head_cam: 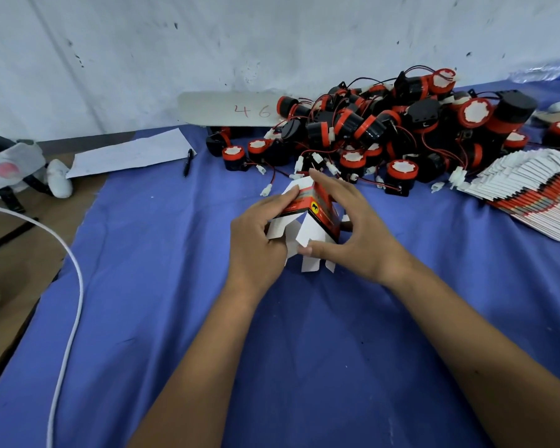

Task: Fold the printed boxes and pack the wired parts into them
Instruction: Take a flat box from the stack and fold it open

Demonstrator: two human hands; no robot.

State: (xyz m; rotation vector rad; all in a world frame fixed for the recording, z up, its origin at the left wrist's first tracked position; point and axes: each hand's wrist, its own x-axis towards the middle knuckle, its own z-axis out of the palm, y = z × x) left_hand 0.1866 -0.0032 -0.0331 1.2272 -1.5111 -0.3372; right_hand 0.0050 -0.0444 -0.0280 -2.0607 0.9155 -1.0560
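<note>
Left hand (256,236): curled around the printed box (307,218), fingers on its left face, thumb by the white flaps.
Right hand (353,227): gripping the same box, fingers over the top, thumb pinching the lower flap.
Printed box: between both hands, half-formed, flaps splayed open underneath.
Wired parts (385,130): piled just beyond the fingertips.
Flat boxes (530,195): fanned out right of the right hand.
Pen (188,161): well left, beyond the left hand.

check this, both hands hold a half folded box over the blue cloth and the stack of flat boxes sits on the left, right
Not quite. The head view shows the stack of flat boxes on the right, beside the pile of wired parts. The rest holds: left hand and right hand hold the half-folded box over the blue cloth.
</note>
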